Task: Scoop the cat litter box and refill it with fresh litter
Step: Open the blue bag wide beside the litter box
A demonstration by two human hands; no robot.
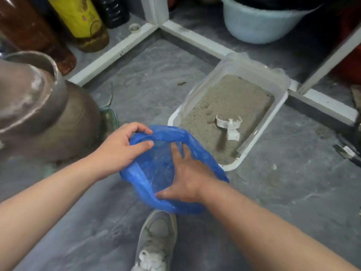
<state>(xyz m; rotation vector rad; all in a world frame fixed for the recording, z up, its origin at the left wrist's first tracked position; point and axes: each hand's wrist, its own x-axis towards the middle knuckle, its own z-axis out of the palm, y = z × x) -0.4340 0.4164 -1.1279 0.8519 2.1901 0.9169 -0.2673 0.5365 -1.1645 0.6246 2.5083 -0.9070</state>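
A white plastic litter box (259, 133) sits on the grey floor, filled with beige litter (230, 106). A white scoop (230, 127) lies in the litter near the box's front end. In front of the box hangs a blue plastic bag (156, 169), its mouth spread wide. My left hand (121, 147) pinches the bag's far left rim between thumb and fingers. My right hand (187, 178) reaches inside the mouth with its fingers spread, pushing against the bag's right and near sides.
A large brownish clay pot (48, 118) stands at the left. Bottles (82, 20) stand behind a white frame (117, 53) at the back left. A pale tub (259, 22) sits at the back right. My grey shoe (156, 239) is below the bag.
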